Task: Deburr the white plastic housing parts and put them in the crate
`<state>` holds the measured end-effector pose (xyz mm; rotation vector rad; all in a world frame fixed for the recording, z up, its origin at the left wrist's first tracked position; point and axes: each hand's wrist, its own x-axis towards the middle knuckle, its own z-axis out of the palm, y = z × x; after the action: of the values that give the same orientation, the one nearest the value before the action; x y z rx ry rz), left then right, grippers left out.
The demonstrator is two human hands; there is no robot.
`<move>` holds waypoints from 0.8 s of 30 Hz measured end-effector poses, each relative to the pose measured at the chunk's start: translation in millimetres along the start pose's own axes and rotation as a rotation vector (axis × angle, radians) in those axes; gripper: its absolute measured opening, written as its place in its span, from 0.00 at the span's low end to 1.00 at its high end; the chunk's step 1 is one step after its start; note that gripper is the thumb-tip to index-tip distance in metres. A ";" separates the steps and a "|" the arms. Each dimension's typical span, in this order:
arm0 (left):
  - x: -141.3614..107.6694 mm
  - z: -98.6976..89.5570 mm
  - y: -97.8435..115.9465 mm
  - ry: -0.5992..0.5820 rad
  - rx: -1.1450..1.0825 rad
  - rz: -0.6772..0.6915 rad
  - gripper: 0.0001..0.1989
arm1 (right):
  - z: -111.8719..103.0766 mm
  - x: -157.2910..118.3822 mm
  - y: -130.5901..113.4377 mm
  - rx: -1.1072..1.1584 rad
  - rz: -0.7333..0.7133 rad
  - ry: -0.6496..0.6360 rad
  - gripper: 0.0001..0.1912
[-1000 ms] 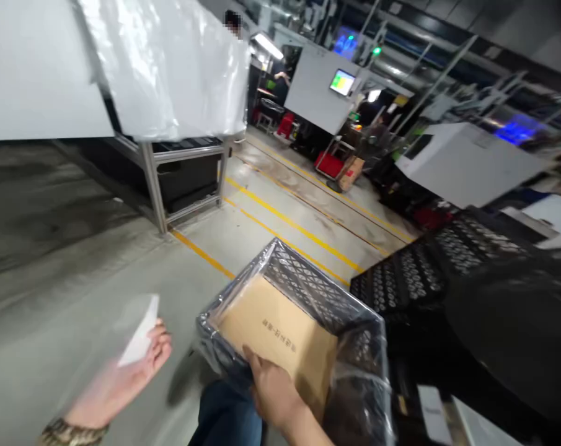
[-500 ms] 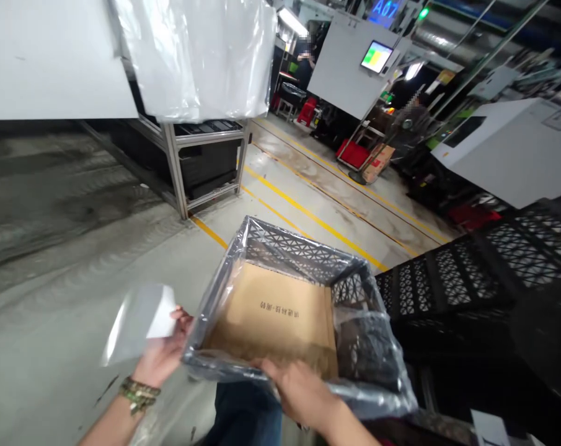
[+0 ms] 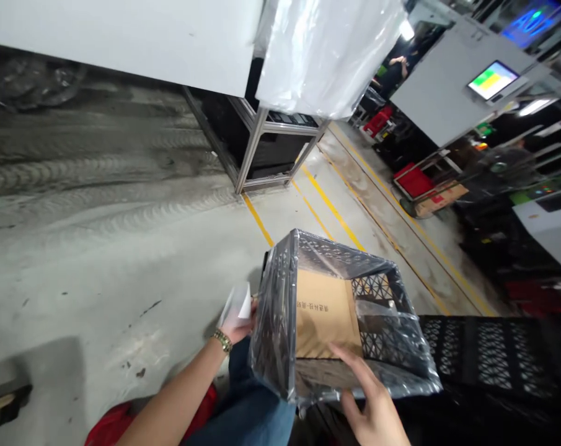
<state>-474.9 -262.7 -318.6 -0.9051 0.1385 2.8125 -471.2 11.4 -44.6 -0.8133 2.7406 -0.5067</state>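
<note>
A black lattice-sided plastic crate (image 3: 287, 310), lined with clear plastic film, is tilted in front of me. Inside lies a flat brown cardboard piece (image 3: 326, 310) with printed characters. At the crate's left side, my left hand (image 3: 242, 323) is closed on a translucent white sheet (image 3: 236, 303); its fingertips go out of sight by the crate wall. My right hand (image 3: 371, 396) straddles the near rim, index finger reaching inside toward the cardboard and thumb on the outer side. Some film lies bunched in the crate's right part.
Black lattice crates (image 3: 498, 353) stand at the right. Ahead is a metal-framed rack (image 3: 250, 152) under hanging plastic sheeting (image 3: 326, 56). Yellow lines (image 3: 333, 210) mark the floor. A machine with a screen (image 3: 493, 80) and a person (image 3: 394, 68) are farther back. Something red (image 3: 108, 427) is below my left arm.
My view has swung left and down. The crate now appears farther right and tilted, with its left outer wall showing. Both hands stay at it, and the white sheet remains in my left hand.
</note>
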 end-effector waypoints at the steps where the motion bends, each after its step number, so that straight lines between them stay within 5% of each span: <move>1: -2.3 2.1 -0.6 -0.031 -0.003 -0.021 0.14 | 2.7 4.1 -14.9 0.010 -0.038 0.064 0.31; 5: -27.6 10.5 3.4 -0.189 0.010 -0.111 0.17 | 44.8 32.9 -71.7 0.027 -0.105 0.190 0.17; 8: -53.1 21.2 9.5 -0.308 0.025 -0.120 0.19 | 99.4 67.4 -104.7 -0.060 -0.045 0.166 0.26; 11: -71.5 33.9 16.6 -0.354 0.059 -0.079 0.17 | 135.1 97.5 -121.8 -0.166 0.193 0.150 0.36; 15: -65.2 35.4 23.4 -0.241 0.161 0.016 0.16 | 118.4 106.3 -115.1 0.044 0.396 0.220 0.33; 20: -6.8 18.6 17.1 0.100 0.310 0.124 0.14 | 77.1 91.5 -79.7 0.433 0.488 0.434 0.27; 24: 39.6 16.3 8.5 0.223 0.362 0.157 0.15 | 88.6 89.5 -66.7 0.435 0.510 0.613 0.25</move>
<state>-517.5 -262.9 -328.3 -1.1504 0.7522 2.6787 -484.0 -114.3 -110.6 0.1884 2.9912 -1.3350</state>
